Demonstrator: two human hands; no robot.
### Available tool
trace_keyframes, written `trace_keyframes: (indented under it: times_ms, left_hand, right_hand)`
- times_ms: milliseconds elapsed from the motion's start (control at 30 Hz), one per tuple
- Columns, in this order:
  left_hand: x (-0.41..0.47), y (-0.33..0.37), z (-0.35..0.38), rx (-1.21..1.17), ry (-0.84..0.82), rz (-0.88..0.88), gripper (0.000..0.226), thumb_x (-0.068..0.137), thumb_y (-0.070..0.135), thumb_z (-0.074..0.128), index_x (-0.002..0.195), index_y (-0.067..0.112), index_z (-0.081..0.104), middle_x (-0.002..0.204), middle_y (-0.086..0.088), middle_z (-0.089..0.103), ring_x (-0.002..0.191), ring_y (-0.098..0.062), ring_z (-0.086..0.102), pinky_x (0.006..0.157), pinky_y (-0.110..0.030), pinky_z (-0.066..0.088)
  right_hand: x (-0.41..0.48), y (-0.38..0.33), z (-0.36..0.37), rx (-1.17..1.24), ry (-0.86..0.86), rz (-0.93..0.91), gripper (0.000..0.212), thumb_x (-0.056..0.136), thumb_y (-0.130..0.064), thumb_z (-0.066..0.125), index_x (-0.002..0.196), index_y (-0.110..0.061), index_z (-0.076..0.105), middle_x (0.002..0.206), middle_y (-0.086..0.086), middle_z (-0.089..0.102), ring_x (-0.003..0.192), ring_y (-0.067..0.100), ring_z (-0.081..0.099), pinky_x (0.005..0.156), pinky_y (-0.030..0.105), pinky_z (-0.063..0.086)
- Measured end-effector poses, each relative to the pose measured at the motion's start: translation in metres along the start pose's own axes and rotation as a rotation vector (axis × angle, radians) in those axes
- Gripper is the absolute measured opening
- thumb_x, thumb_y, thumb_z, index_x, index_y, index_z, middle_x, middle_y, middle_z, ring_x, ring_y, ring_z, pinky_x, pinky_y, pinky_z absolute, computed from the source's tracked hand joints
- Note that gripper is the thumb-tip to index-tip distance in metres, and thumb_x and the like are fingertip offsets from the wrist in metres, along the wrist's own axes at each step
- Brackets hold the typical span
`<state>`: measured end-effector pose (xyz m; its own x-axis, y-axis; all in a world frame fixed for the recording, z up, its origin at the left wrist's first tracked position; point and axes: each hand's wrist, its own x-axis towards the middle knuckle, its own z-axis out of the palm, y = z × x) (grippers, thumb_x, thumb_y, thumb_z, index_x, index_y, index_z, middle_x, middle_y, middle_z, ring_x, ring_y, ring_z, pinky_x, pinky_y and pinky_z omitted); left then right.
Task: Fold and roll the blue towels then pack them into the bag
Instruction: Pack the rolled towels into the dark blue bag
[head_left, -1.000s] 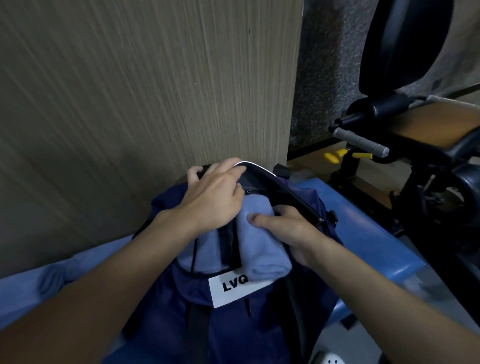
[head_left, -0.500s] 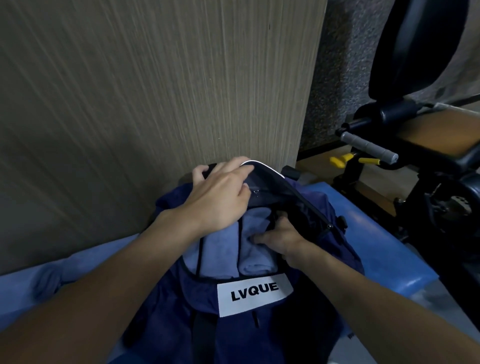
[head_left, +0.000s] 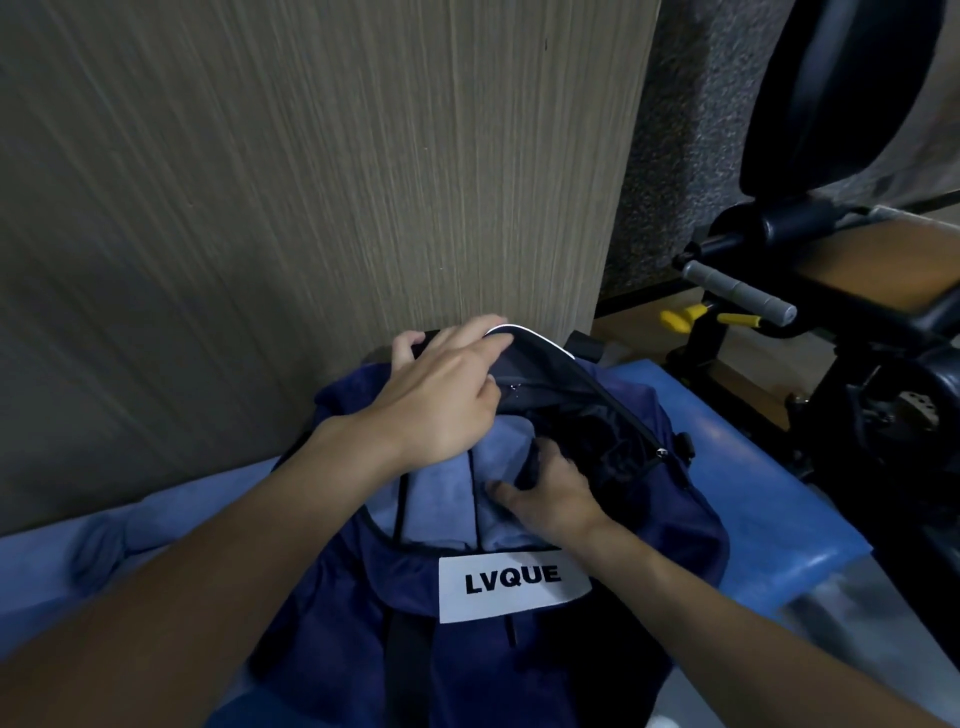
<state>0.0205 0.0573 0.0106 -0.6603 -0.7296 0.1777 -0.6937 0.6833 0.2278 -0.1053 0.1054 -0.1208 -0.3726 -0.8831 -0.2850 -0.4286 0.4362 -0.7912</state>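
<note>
The left hand (head_left: 441, 400) grips the far rim (head_left: 545, 347) of the navy backpack (head_left: 353, 654) at the 12 o'clock side of its mouth. Its fingers (head_left: 488, 332) are curled over the white-edged lip and its thumb is hooked behind it, holding the opening up.

The right hand (head_left: 558, 496) is inside the mouth at about 4 o'clock. Its thumb lies out straight across the top of a rolled towel (head_left: 501, 527). The other fingers are bent, and their tips are lost in the dark lining, so I cannot tell whether they grip the towel or only press beside it.

A second towel (head_left: 434, 493), also pale blue, sits just beside the first at its 9 o'clock, and both are down inside the bag. The white LVQUE label (head_left: 514, 582) lies at 6 o'clock of the opening.

The backpack rests on a blue bench pad (head_left: 737, 525). A loose pale blue cloth (head_left: 104, 551) is at the bag's 9 o'clock, and a wood-grain wall panel (head_left: 311, 182) stands behind.

A second ago the rolled towel stuck out over the near edge and hid the label's last letters. Now it has sunk inside, the whole label reads clear, and the right hand has gone deeper with it. The left hand's hold is unchanged.
</note>
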Motion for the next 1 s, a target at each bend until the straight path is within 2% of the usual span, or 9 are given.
trace_keyframes:
  times_ms: [100,200,300,367,467,700,1000]
  left_hand:
    - [0.0,-0.001,0.001,-0.005,-0.003,0.003,0.053,0.097,0.013,0.038,0.149,0.022,0.035,0.158,0.018,0.017,0.14,-0.004,0.021,0.116,-0.042,0.003]
    - [0.0,-0.001,0.004,-0.003,0.003,0.01,0.053,0.096,0.013,0.039,0.148,0.022,0.035,0.158,0.017,0.017,0.14,-0.005,0.022,0.116,-0.043,0.004]
    - [-0.002,-0.001,0.005,0.003,0.003,0.017,0.053,0.096,0.014,0.04,0.148,0.023,0.034,0.158,0.017,0.017,0.14,-0.005,0.022,0.116,-0.043,0.004]
    - [-0.003,-0.002,0.006,0.016,0.004,0.023,0.054,0.096,0.014,0.04,0.148,0.023,0.034,0.159,0.017,0.016,0.14,-0.004,0.021,0.117,-0.043,0.005]
    - [-0.003,-0.005,0.007,0.023,0.007,0.033,0.055,0.095,0.013,0.04,0.149,0.022,0.033,0.159,0.016,0.016,0.141,-0.004,0.02,0.117,-0.044,0.005]
    - [-0.007,-0.006,0.007,0.031,-0.008,0.065,0.057,0.095,0.009,0.039,0.15,0.021,0.032,0.159,0.016,0.015,0.142,-0.004,0.02,0.117,-0.048,0.006]
    - [-0.018,-0.018,0.01,0.085,-0.029,0.095,0.055,0.095,0.011,0.042,0.148,0.023,0.035,0.159,0.015,0.016,0.142,-0.006,0.022,0.116,-0.049,0.009]
  right_hand:
    - [-0.004,0.0,0.005,0.013,-0.059,0.011,0.089,0.072,-0.046,0.078,0.142,-0.021,0.029,0.135,0.009,0.044,0.127,0.027,0.044,0.106,0.038,0.04]
    - [-0.008,0.0,0.01,0.073,-0.078,-0.074,0.084,0.076,-0.04,0.078,0.141,-0.019,0.03,0.135,0.006,0.046,0.128,0.024,0.046,0.106,0.035,0.04]
    - [-0.016,-0.001,0.012,-0.258,-0.02,-0.174,0.082,0.086,-0.051,0.063,0.149,-0.02,0.022,0.149,0.011,0.022,0.137,0.03,0.026,0.113,0.04,0.03]
    - [-0.021,-0.001,0.01,-0.469,0.042,-0.341,0.076,0.091,-0.053,0.053,0.151,-0.022,0.018,0.16,0.005,0.002,0.143,0.031,0.01,0.116,0.045,0.022]
    - [-0.024,-0.001,0.009,-0.581,-0.052,-0.469,0.069,0.097,-0.05,0.039,0.155,-0.024,0.011,0.164,0.001,-0.006,0.149,0.023,-0.005,0.12,0.046,0.011]
    - [-0.016,0.005,0.015,-0.727,-0.17,-0.426,0.069,0.1,-0.052,0.021,0.155,-0.022,-0.009,0.162,0.002,-0.019,0.149,0.019,-0.015,0.122,0.043,0.002]
    - [-0.015,0.009,0.016,-0.847,-0.181,-0.407,0.07,0.098,-0.057,0.014,0.154,-0.025,-0.013,0.161,0.001,-0.02,0.149,0.019,-0.016,0.121,0.045,0.0]
